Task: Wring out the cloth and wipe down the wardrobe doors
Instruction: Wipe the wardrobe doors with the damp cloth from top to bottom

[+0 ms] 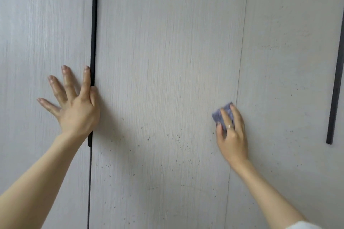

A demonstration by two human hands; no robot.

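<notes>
1. Here, in the head view, the right hand (231, 132) holds a small folded cloth (223, 112), its fingers curled over the top of it and pressing it flat to the door.
2. The cloth is blue-grey and lies at the seam (239, 87) between the middle door (167, 61) and the right door (290, 61), mostly on the middle door's side.
3. A ring (229, 126) sits on one finger of the right hand.
4. The left hand (74, 104) is released, holding nothing: its fingers are straight and spread, palm flat against the left door (42, 33).
5. Its index finger runs just beside the dark strip (94, 24) that edges the left door, and the thumb reaches across onto that strip.
6. Both forearms rise from the bottom of the frame, the left from the lower left corner, the right from the lower right, where a bit of white sleeve (301, 226) shows.
7. A second dark strip (336, 89) stands at the far right.
8. Small dark specks (178, 139) dot the middle door low down, between the two hands.
</notes>
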